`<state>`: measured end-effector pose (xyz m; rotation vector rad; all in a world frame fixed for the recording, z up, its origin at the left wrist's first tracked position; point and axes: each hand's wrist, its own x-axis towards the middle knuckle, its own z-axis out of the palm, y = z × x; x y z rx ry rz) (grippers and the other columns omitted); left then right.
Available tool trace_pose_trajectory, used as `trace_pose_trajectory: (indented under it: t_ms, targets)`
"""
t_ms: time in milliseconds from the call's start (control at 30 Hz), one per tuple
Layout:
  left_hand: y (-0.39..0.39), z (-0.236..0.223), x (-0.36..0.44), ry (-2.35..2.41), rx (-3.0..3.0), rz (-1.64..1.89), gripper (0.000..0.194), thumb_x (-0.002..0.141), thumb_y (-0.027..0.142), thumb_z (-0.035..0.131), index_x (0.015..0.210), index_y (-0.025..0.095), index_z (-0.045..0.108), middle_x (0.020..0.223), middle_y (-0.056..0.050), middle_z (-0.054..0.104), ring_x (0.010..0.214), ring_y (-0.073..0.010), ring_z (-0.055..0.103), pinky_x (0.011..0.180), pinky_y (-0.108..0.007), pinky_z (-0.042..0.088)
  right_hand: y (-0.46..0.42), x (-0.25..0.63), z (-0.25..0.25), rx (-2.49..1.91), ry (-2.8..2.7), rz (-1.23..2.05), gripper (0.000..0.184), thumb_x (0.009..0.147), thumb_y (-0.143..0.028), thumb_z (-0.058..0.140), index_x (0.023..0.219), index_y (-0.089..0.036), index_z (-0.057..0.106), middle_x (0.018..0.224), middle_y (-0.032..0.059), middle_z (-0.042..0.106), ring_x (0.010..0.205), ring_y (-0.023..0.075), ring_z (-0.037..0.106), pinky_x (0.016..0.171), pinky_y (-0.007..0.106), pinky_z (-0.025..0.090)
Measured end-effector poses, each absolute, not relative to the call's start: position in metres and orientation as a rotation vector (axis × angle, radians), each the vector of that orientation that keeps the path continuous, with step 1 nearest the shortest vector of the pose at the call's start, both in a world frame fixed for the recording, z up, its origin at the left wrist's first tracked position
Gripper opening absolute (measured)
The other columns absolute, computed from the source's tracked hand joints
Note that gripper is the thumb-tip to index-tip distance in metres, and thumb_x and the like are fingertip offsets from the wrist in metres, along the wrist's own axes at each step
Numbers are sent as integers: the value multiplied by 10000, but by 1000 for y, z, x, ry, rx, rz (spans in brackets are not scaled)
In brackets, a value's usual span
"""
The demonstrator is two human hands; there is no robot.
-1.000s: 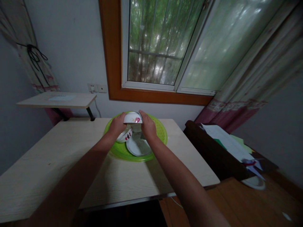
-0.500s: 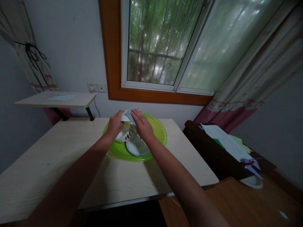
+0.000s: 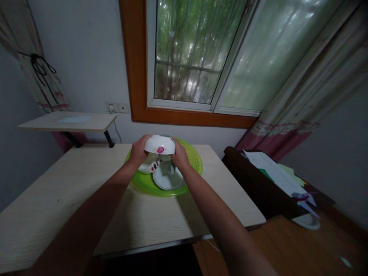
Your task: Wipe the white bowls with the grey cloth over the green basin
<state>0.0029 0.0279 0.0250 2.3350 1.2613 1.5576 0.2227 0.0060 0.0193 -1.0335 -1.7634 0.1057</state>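
A white bowl (image 3: 152, 143) with a pink flower on its side is held up between my two hands, its outer wall facing me. My left hand (image 3: 139, 151) grips its left side. Curled round the right side is my right hand (image 3: 181, 156), with a grey-green cloth (image 3: 173, 168) in it, pressed against the bowl. Part of the cloth hangs below, and some shows behind the bowl. Underneath, a bright green plastic basket (image 3: 193, 155) holds a white bowl with red and black marks (image 3: 148, 167) and a white plate (image 3: 166, 182). My fingertips are mostly hidden.
The basket stands on a pale wooden table (image 3: 86, 184). A small raised shelf (image 3: 97, 123) with a paper on it stands at the table's back left. To the right is a dark brown box-like piece (image 3: 247, 180) with papers on top. Behind are a window and curtains.
The bowl has been turned so its flowered outside faces me. My right hand has moved from the top, where it lay on the cloth, down to the bowl's right side.
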Motion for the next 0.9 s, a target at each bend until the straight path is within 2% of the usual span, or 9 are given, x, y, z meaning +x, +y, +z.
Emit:
trace_pose_trajectory:
  t_ms: [200,400,567,667,767,900]
  targets:
    - [29,26,10,1311,2318,1443,407,784,271,620,1183,197,617,1090,-81,739,987,-241,695,871,-342,536,7,221,19,-1096,-1680,159,559,759,-71,500,1302,-156,608,1263,115,720,1144,265,671,1037,412,524]
    - [25,29,16,1411,2427,1334,469,778,280,643,1239,198,618,1224,-107,712,1126,-279,667,983,-373,511,2,220,23,-1162,-1636,127,537,830,-117,471,1352,-154,589,1329,110,689,1205,251,642,1074,383,487]
    - [16,33,21,1560,2460,1234,499,812,224,588,1310,204,582,1308,-109,686,1183,-280,651,1013,-363,489,-2,218,26,-1281,-1638,40,535,919,-186,422,1436,-92,527,1396,186,633,1265,305,616,1086,450,471]
    - [11,36,25,1667,2465,1134,533,807,262,628,1331,201,545,1251,-129,706,1111,-296,683,956,-366,502,-3,218,26,-1306,-1664,-9,514,958,-222,413,1446,-95,515,1387,199,634,1254,310,622,1078,457,475]
    - [10,37,27,1760,2466,1033,549,815,327,656,1324,178,511,1159,-158,724,1013,-309,711,892,-372,508,-3,219,25,-1282,-1672,-56,478,970,-225,442,1431,-135,529,1337,169,669,1197,276,651,1049,410,499]
    - [12,36,28,1833,2477,908,519,833,331,642,1299,158,491,1069,-177,732,946,-321,722,836,-372,506,-5,219,28,-1371,-1691,-74,449,980,-195,451,1418,-149,540,1288,162,689,1135,269,678,1005,393,524]
